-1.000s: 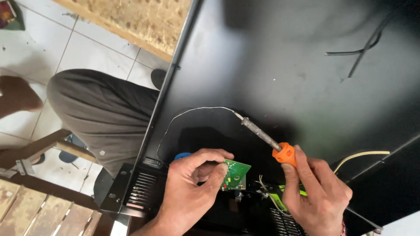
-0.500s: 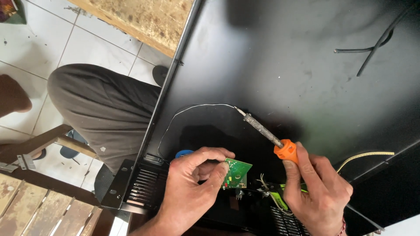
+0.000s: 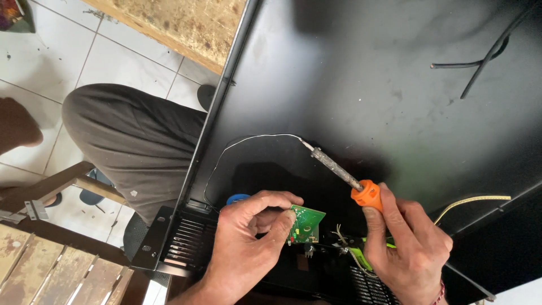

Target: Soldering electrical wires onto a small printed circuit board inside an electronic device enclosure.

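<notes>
L hand (image 3: pixel 248 237) pinches a small green circuit board (image 3: pixel 306 223) btwn thumb and forefinger, other fingers curled under; board sits at the near edge of the black metal chassis (image 3: pixel 350 85), just above the vented grille (image 3: pixel 189 243). R hand (image 3: pixel 409 243) wraps the soldering iron (image 3: pixel 350 178) w/ fingers closed round the handle behind the orange collar, thumb along the side; tip points up and away from the board, out over bare black panel. A thin solder wire (image 3: pixel 248 140) arcs from the tip area back down toward a blue spool (image 3: pixel 237 199) by the L hand; can't tell if the wire actually touches the tip. Judgement: iron is well apart from the board, so any joint work needs the tip swung down and inward; best w/ the heel of the R hand braced on the chassis edge and the board held flat, fingers kept off the pad side. Loose leads and a yellow-green wire (image 3: pixel 361 260) lie btwn the two hands, close to the hot path, likely to get singed. Room: broad open panel above and to the R, only a black cable (image 3: pixel 480 56) far up. Tight at the near edge: grille, bracket, own knee (image 3: pixel 130 135) just L of the chassis lip, wooden slats (image 3: pixel 56 277) below.
</notes>
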